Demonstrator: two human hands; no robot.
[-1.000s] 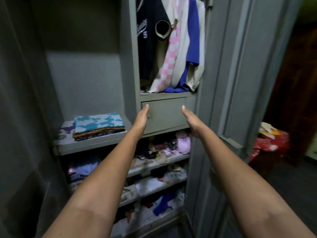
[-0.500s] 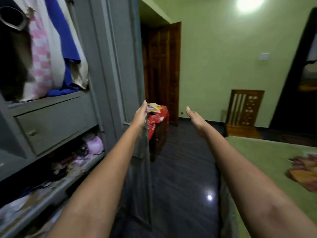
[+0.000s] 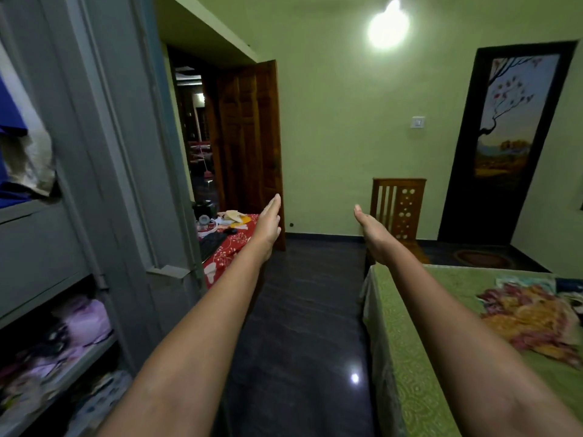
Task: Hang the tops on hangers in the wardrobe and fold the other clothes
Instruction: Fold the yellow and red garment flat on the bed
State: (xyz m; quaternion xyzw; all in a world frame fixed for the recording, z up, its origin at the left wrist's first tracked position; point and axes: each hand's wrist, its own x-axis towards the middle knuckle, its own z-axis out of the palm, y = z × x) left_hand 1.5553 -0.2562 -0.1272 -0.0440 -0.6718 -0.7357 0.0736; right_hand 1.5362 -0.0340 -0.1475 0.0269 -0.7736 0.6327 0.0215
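Both the left hand [image 3: 268,223] and right hand [image 3: 372,228] reach forward with fingers straight, each grip apart and empty, probably heading for the heap of clothes [image 3: 530,320] on the bed [image 3: 407,357] at right, away from the wardrobe [image 3: 104,152] at left.

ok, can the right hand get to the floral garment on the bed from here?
Probably yes. The right hand is open and holds nothing, and the floral garment lies uncovered on the bed to that arm's right, nothing between them.

Both hands empty: left hand [image 3: 268,225] & right hand [image 3: 372,230] outstretched, fingers straight.
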